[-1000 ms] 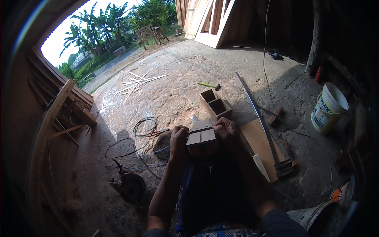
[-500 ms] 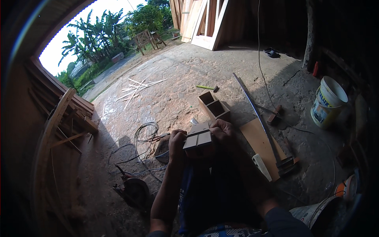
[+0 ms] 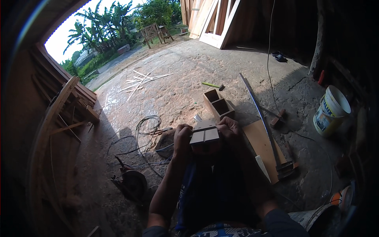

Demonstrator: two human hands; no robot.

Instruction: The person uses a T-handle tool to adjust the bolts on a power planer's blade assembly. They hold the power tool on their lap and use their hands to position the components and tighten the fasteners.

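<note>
Between my hands I hold a small pale wooden piece [image 3: 204, 136] with grooves across its top and a darker body beneath, over my lap. My left hand [image 3: 182, 135] is closed on its left edge, and my right hand [image 3: 228, 128] grips its far right corner with bent fingers. Just beyond lies an open wooden box [image 3: 222, 113] with two compartments. A small white object [image 3: 197, 117] shows behind the held piece.
A long metal clamp [image 3: 260, 114] rests across a plywood sheet [image 3: 256, 138]. A hammer [image 3: 213, 85], wood strips [image 3: 144, 81], cables [image 3: 144, 130] and a circular saw [image 3: 132, 183] lie on the floor. A bucket [image 3: 329, 114] stands right. Wooden frames [image 3: 217, 27] lean at the back.
The view shifted slightly left and back, so the scene moves a little in the picture. My hands keep gripping the wooden piece in much the same place over my lap.
</note>
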